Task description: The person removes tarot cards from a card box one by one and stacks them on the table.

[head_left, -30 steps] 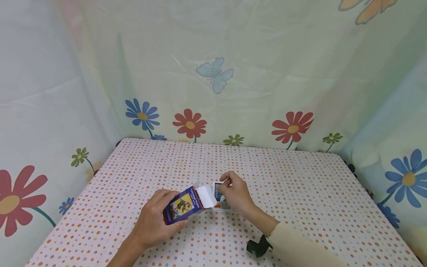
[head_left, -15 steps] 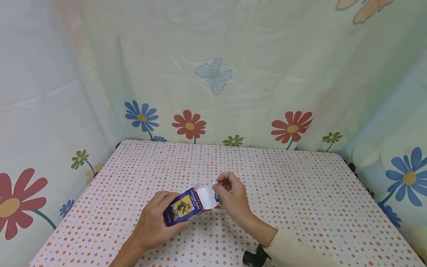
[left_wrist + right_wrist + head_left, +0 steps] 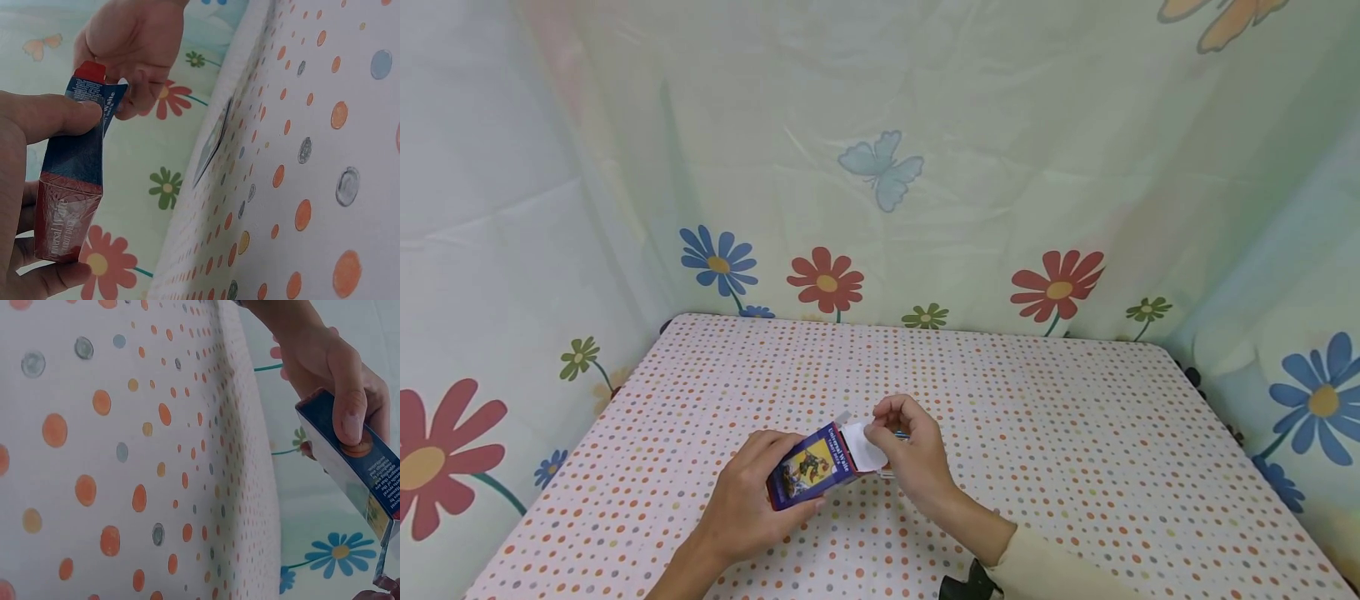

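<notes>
My left hand (image 3: 747, 496) grips a purple-blue tarot card box (image 3: 807, 465), held tilted above the table with its top end toward the right. The lid flap (image 3: 861, 448), white inside, stands out from that open end. My right hand (image 3: 919, 454) pinches the flap's outer edge, thumb on its white side. Below lies a small stack of tarot cards (image 3: 887, 474), mostly hidden behind the right hand and flap. The left wrist view shows the cards (image 3: 214, 145) lying flat on the table, apart from the box.
A pale tablecloth (image 3: 1060, 433) with coloured dots covers the table. Behind and at both sides hangs a curtain (image 3: 970, 150) printed with flowers and butterflies. A black strap-on device (image 3: 972, 583) sits at the right wrist.
My right hand has moved left from over the card stack to the box's flap, which it now pinches. The left hand and box stay nearly still.
</notes>
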`<act>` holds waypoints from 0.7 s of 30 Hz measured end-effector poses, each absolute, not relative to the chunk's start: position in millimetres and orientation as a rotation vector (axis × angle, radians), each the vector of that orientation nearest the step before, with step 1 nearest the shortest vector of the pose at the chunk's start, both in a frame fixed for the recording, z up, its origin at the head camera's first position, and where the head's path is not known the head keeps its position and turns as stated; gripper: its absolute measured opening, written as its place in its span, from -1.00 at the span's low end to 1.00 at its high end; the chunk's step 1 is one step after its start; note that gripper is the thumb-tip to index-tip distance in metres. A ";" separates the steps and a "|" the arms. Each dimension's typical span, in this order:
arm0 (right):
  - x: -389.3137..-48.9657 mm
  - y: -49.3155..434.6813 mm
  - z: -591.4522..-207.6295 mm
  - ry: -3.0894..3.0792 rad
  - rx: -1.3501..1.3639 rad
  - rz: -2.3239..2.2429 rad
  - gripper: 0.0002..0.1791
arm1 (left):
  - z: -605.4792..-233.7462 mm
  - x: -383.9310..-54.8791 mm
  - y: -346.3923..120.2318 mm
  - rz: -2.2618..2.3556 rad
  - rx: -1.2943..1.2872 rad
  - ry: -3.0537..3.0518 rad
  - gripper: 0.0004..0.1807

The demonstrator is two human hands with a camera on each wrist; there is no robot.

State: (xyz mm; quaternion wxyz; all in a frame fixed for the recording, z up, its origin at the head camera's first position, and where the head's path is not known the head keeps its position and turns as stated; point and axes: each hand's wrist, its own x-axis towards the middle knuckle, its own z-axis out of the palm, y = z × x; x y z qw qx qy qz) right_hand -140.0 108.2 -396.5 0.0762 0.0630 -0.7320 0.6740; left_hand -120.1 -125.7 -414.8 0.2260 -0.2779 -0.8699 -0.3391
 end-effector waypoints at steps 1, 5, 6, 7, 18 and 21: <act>-139.1 107.3 -396.9 -2.210 0.201 2.015 -0.83 | -414.7 -119.9 -125.8 -0.935 -0.768 -2.396 -0.24; -135.2 104.2 -398.8 -2.272 0.238 1.964 -0.92 | -414.8 -119.9 -125.8 -0.935 -0.771 -2.390 -0.24; -134.4 103.7 -399.3 -2.283 0.238 1.967 -0.93 | -415.0 -120.1 -125.8 -0.939 -0.774 -2.387 -0.25; -133.6 103.2 -399.8 -2.294 0.236 1.973 -0.93 | -415.1 -120.1 -125.8 -0.942 -0.776 -2.384 -0.25; -130.4 99.2 -403.2 -2.358 0.215 2.066 -0.85 | -413.4 -119.5 -125.5 -0.945 -0.783 -2.346 -0.25; -130.2 100.1 -403.6 -2.376 0.268 2.118 -0.85 | -413.7 -119.6 -125.7 -0.939 -0.784 -2.342 -0.25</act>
